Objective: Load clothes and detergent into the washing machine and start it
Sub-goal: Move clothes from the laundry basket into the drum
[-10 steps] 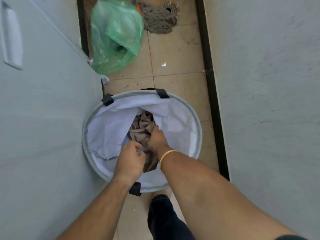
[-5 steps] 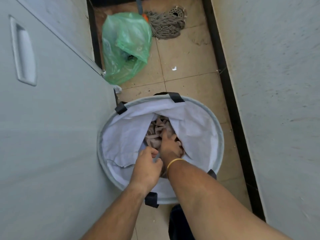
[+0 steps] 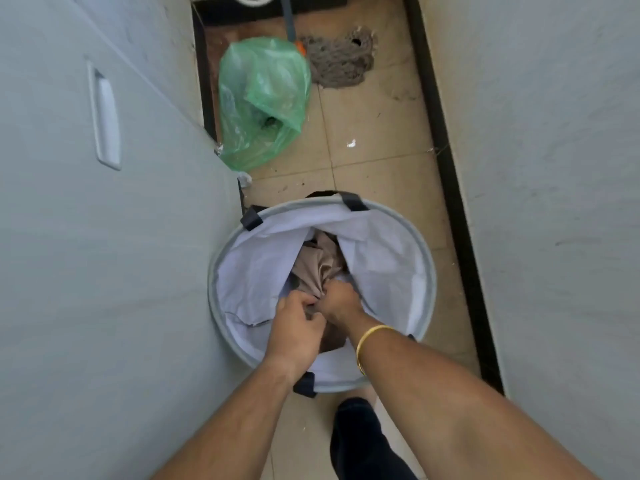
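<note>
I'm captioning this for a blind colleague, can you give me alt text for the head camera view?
Both hands, left hand and right hand, grip bunched beige cloth inside a round grey laundry hamper on a tiled floor. Beyond it lie a green plastic bag and a mop head, between pale walls.

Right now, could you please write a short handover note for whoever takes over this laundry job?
Left hand: closed on the beige garment inside the laundry hamper.
Right hand: also closed on that garment, right beside the left.
Things: the hamper stands on the tiled floor next to the white appliance panel at left; clothes are bunched in its white liner. No detergent in view.
Done: clothes gripped, nothing lifted out.
Left: pull the clothes out, load the machine, add detergent, start it.
</note>
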Demonstrator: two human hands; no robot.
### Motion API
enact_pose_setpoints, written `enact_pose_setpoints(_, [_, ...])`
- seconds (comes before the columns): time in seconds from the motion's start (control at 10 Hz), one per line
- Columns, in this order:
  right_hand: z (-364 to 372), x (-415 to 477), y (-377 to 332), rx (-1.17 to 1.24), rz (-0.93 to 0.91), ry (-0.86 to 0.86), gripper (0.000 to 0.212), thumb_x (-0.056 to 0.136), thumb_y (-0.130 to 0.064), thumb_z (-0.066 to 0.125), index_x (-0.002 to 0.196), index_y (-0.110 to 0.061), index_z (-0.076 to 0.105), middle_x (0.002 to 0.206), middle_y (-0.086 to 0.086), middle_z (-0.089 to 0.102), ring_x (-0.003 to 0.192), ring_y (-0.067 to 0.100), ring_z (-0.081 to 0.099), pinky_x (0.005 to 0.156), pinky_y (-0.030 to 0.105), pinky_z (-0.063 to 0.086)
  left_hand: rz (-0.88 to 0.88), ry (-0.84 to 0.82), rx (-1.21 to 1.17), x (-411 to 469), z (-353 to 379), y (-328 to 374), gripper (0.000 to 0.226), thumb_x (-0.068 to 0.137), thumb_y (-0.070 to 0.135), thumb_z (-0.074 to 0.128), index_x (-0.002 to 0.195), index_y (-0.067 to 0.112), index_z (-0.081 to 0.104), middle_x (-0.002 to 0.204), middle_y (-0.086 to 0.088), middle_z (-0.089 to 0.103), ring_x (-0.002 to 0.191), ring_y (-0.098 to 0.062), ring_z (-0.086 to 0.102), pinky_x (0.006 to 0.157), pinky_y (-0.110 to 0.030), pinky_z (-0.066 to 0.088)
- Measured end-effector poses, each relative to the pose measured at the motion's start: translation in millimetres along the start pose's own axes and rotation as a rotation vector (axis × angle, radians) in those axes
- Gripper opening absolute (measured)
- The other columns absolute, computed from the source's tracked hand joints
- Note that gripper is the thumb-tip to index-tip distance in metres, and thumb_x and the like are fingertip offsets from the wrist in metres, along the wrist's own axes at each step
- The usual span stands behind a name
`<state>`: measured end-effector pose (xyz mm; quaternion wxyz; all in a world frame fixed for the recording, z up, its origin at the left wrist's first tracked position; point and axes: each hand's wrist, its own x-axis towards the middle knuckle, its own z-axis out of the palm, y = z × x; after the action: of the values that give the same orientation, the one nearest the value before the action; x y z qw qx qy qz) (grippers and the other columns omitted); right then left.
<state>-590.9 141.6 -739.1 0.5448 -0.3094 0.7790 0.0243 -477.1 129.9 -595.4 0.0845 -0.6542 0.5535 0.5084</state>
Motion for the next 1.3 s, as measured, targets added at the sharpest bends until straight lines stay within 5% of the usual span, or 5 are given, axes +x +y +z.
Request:
enact_pose_setpoints(0.3, [-146, -247, -45, 0.36, -0.332, 0.178, 0.043, 0.093, -0.021, 0.078, 0.057, -0.018, 0.054, 0.082, -0.002, 0.053, 0.072, 0.015, 0.056, 0.065, 0.031, 0.044, -0.131, 0.107, -0.575, -114, -73, 102, 0.071, 0.105, 0.053, 0.073, 0.168, 0.041, 0.04, 0.157, 0.005, 0.039, 0.144, -0.017, 0.048, 0.128, -0.047, 0.045])
enact_pose_setpoints(0.6, [-285, -510, -134, 0.62, -0.694, 0.125, 0.041, 0.068, -0.017, 0.074, 0.065, -0.023, 0.033, 0.064, -0.017, 0.039, 0.062, 0.004, 0.033, 0.057, 0.021, 0.03, 0.038, -0.246, -1.036, -285, -218, 221, 0.1, 0.067, 0.09, 0.083, 0.156, 0.054, 0.056, 0.154, 0.003, 0.073, 0.14, -0.025, 0.072, 0.09, -0.034, 0.066])
enact_pose_setpoints(1.0, [-294, -706, -288, 0.931, -0.952, 0.196, 0.086, 0.093, 0.026, 0.053, 0.147, -0.041, 0.061, 0.11, -0.003, 0.079, 0.09, 0.014, 0.073, 0.08, 0.032, 0.064, 0.657, -0.258, -0.841, -477, -415, 213, 0.104, 0.071, -0.004, 0.099, 0.158, 0.024, 0.052, 0.133, -0.012, 0.083, 0.119, -0.023, 0.082, 0.09, -0.03, 0.067])
enact_pose_setpoints(1.2, [-233, -753, -362, 0.348, -1.272, 0.669, 0.056, 0.105, -0.004, 0.061, 0.148, -0.039, 0.064, 0.146, -0.011, 0.063, 0.143, 0.018, 0.055, 0.119, 0.035, 0.046, 0.773, -0.064, -1.024, -488, -491, 178, 0.051, 0.101, -0.009, 0.07, 0.148, 0.012, 0.064, 0.135, -0.031, 0.075, 0.115, -0.023, 0.082, 0.09, -0.028, 0.067])
enact_pose_setpoints(1.3, [-201, -776, -393, 0.196, -1.298, 0.671, 0.061, 0.101, -0.041, 0.072, 0.157, -0.055, 0.05, 0.164, -0.024, 0.049, 0.154, 0.007, 0.04, 0.123, 0.029, 0.035, 0.673, -0.048, -1.203, -489, -534, 163, 0.095, 0.054, 0.057, 0.109, 0.13, 0.019, 0.066, 0.129, -0.008, 0.076, 0.087, 0.003, 0.084, 0.073, -0.015, 0.066])
